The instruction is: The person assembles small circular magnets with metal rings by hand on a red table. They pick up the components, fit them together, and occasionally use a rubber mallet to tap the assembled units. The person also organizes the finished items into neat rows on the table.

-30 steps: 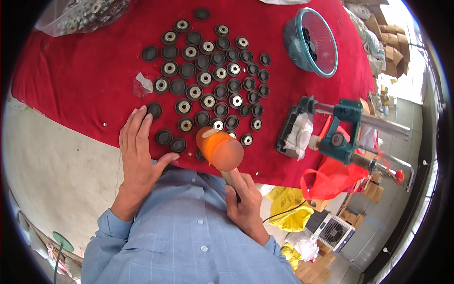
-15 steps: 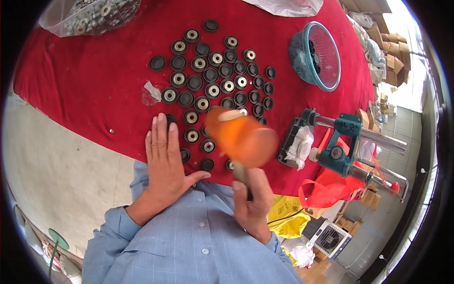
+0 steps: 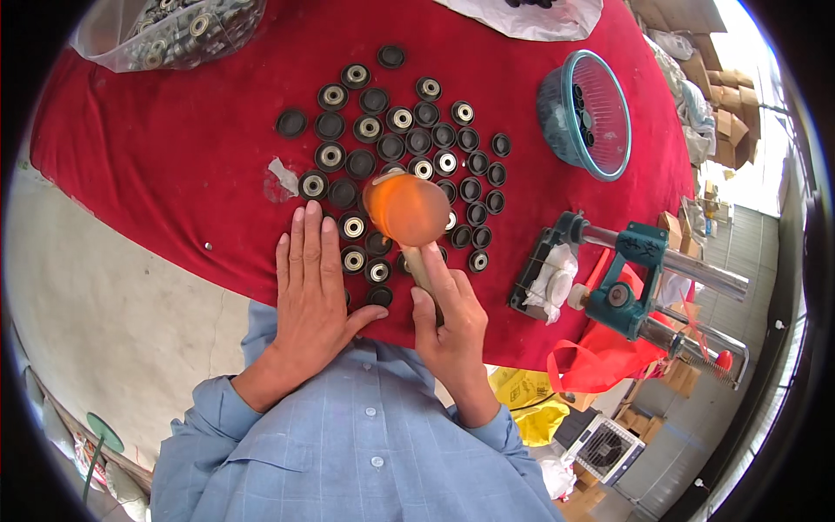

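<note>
My right hand point(image 3: 454, 324) is closed round the handle of a mallet with an orange head point(image 3: 409, 210). The head hangs over the middle of a cluster of round black caps point(image 3: 291, 123) and covers some of them. Shiny metal bearings point(image 3: 313, 184) sit in many of the caps; others show a plain black face. Flat on the cloth at the cluster's left edge lies my left hand point(image 3: 309, 287), fingers stretched and thumb out toward a black cap point(image 3: 379, 297). Whether anything lies under that palm is hidden.
Red cloth point(image 3: 174, 148) covers the table. A clear container point(image 3: 104, 52) of bearings stands far left, a white bag point(image 3: 539, 22) at the far edge. To the right are a blue-rimmed basket point(image 3: 627, 130) with black parts and a green hand press point(image 3: 616, 291).
The mallet has swung left and slightly away from me, from the cluster's right part to over its middle. My right hand has moved slightly left with it. My left hand stays flat.
</note>
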Demonstrator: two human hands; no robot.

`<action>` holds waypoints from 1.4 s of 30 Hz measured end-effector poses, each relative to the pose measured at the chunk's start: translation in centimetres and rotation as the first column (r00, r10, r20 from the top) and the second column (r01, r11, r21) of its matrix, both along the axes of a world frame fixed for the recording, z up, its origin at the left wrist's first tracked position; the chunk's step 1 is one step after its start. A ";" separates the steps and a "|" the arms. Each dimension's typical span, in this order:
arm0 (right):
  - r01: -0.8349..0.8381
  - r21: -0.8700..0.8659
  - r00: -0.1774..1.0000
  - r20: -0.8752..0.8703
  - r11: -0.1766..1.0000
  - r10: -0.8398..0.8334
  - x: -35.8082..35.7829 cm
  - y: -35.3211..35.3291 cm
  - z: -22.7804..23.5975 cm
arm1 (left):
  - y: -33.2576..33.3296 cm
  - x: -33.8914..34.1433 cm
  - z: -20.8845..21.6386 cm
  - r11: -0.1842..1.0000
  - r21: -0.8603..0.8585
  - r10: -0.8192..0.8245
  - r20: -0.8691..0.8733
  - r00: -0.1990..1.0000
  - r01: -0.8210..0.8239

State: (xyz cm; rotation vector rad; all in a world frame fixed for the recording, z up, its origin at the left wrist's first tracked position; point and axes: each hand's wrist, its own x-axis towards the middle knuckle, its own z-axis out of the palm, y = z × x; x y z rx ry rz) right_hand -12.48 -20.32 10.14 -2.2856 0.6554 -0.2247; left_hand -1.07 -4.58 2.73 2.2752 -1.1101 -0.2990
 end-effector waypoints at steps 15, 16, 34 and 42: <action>0.076 -0.020 0.973 0.221 0.997 -0.069 -0.4 -0.3 0.8 | 0.5 0.5 -0.7 1.000 -0.021 0.012 0.050 0.999 -0.011; 0.114 -0.030 0.963 0.248 0.993 -0.103 0.0 -0.7 0.4 | 0.5 0.5 -0.8 1.000 -0.017 0.008 0.055 0.998 -0.007; 0.217 -0.092 0.952 0.239 0.972 -0.190 -0.1 -5.0 -0.2 | 0.2 0.4 -1.0 1.000 -0.014 0.029 0.080 0.996 -0.028; 0.285 -0.029 0.949 0.153 0.958 -0.277 -1.3 -5.6 1.0 | 0.3 0.5 -1.1 0.999 -0.019 0.027 0.085 0.996 -0.026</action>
